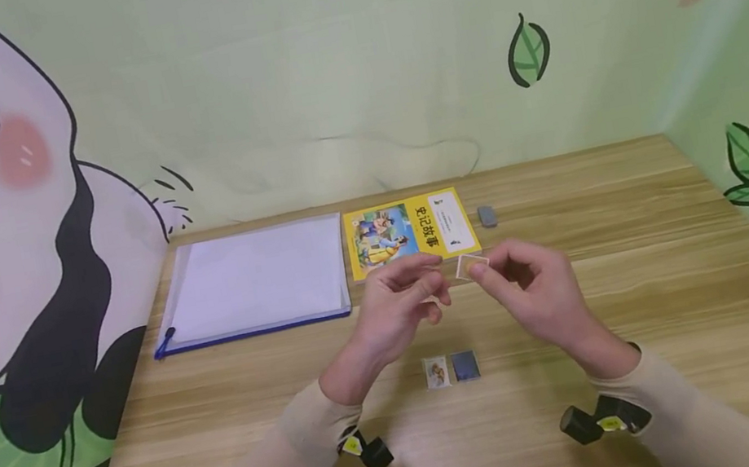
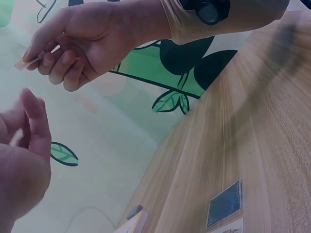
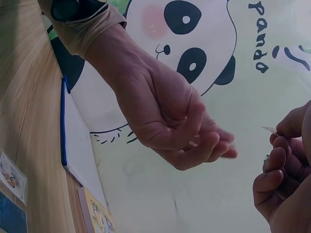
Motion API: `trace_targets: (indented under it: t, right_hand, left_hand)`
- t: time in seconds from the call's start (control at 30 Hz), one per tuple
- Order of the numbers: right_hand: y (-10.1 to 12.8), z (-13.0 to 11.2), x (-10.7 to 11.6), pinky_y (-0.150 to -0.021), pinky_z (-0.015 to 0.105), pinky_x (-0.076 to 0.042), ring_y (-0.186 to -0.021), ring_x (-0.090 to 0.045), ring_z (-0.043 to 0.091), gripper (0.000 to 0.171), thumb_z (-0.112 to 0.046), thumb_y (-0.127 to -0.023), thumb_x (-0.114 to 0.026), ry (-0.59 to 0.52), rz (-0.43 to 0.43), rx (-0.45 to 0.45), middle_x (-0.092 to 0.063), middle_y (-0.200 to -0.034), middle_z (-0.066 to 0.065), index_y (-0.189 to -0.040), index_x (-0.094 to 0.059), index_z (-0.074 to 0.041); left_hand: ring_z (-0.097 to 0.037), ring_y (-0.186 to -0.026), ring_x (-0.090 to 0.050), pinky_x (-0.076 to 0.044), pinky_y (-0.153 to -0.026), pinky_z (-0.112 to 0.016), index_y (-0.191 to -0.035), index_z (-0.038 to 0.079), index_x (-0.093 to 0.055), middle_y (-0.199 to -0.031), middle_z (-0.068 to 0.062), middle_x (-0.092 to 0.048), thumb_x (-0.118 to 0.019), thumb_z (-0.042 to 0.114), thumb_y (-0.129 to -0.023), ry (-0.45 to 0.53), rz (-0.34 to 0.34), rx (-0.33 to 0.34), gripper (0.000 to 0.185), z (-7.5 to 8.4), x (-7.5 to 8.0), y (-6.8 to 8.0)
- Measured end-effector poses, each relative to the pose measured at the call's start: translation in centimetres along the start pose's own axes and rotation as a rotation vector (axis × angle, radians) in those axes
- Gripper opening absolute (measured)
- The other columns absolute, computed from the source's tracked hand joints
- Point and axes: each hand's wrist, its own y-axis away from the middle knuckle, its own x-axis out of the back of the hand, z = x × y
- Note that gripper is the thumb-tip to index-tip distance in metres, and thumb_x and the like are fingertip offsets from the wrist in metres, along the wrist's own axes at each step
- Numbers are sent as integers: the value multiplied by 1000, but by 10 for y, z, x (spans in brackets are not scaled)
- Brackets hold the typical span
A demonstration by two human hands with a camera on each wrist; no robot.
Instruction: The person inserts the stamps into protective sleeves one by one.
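Between the thumb and curled fingers of my right hand (image 1: 540,288) is a small, thin square piece (image 1: 462,265) with white edges, held up above the table. My left hand (image 1: 397,304) hovers just left of it, apart from the piece, its fingers loosely bent. The right wrist view shows the left hand (image 3: 170,111) with thumb and fingers near each other. Below the hands, two small squares lie side by side on the table: a picture card (image 1: 437,373) in a clear cover and a dark blue square (image 1: 466,366).
Behind the hands lies a yellow picture book (image 1: 453,224), with a small grey block (image 1: 486,216) at its right. A white zip folder (image 1: 252,283) with blue edging lies to the left. The wooden table (image 1: 687,280) backs onto a wall (image 1: 317,69) with panda drawings.
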Motion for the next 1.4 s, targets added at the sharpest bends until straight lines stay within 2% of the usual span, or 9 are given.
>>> trace_targets:
  t: [0.13,0.27,0.47,0.67,0.83,0.97,1.07,1.27,1.4]
  right_hand:
    - [-1,2,0,-47,20,-44,-60,-52,10,8,1,-89,-67,3,-1,-14,-66,-76,9,-83,-68,-4]
    - [-3,4,0,-48,20,-44,-60,-52,10,8,0,-89,-67,7,-12,-29,-66,-77,11,-83,-67,-4]
    - [-5,8,0,-48,19,-44,-60,-51,11,8,-2,-90,-67,10,-15,-54,-65,-76,5,-82,-67,-3]
    - [-7,9,0,-50,19,-45,-62,-52,11,8,-4,-90,-68,35,-16,-74,-65,-76,7,-82,-67,-4]
    - [-9,10,0,-47,19,-41,-58,-49,10,9,-3,-90,-68,44,6,-48,-62,-73,2,-81,-67,-5]
    - [-10,10,0,-46,19,-40,-57,-47,9,10,-2,-89,-68,42,16,-32,-60,-70,-1,-80,-67,-6]
    - [-11,10,0,-46,20,-40,-56,-47,9,10,-2,-89,-68,37,17,-29,-59,-69,0,-79,-67,-5]
    - [-10,12,1,-47,20,-41,-57,-48,10,7,-2,-88,-70,56,4,-38,-60,-70,0,-82,-68,-5]
    - [-7,13,3,-48,20,-42,-58,-49,11,8,-4,-88,-70,63,-6,-57,-59,-70,1,-81,-68,-6]
  left_hand:
    - [-13,-70,-69,-60,-63,-21,-98,8,-71,-82,-5,-73,-57,-11,-92,-39,109,54,24,1,-1,-3]
    - [-14,-73,-70,-61,-74,-24,-92,6,-72,-84,-7,-71,-56,-13,-91,-25,152,67,24,1,-2,-5]
    - [-15,-81,-72,-59,-85,-27,-91,11,-75,-90,-6,-74,-56,-9,-93,-12,143,80,28,4,-2,-5]
    - [-18,-87,-72,-57,-93,-32,-103,5,-73,-96,-7,-74,-60,-5,-92,4,73,62,19,6,-1,-5]
    - [-17,-85,-71,-59,-87,-30,-98,9,-74,-90,-5,-74,-63,-1,-92,28,0,-2,16,7,0,-5]
    - [-15,-78,-71,-61,-73,-24,-93,13,-74,-86,-3,-72,-58,-6,-94,13,36,5,24,8,1,-7]
    - [-14,-74,-70,-60,-68,-21,-93,11,-74,-85,-5,-72,-52,-12,-94,-7,76,12,32,8,0,-7]
    - [-14,-73,-70,-60,-66,-21,-95,9,-73,-87,-4,-72,-53,-7,-96,-25,92,55,26,8,-1,-6]
    - [-17,-78,-71,-61,-75,-26,-103,0,-71,-91,-7,-73,-54,-5,-96,-10,80,76,19,6,-2,-4]
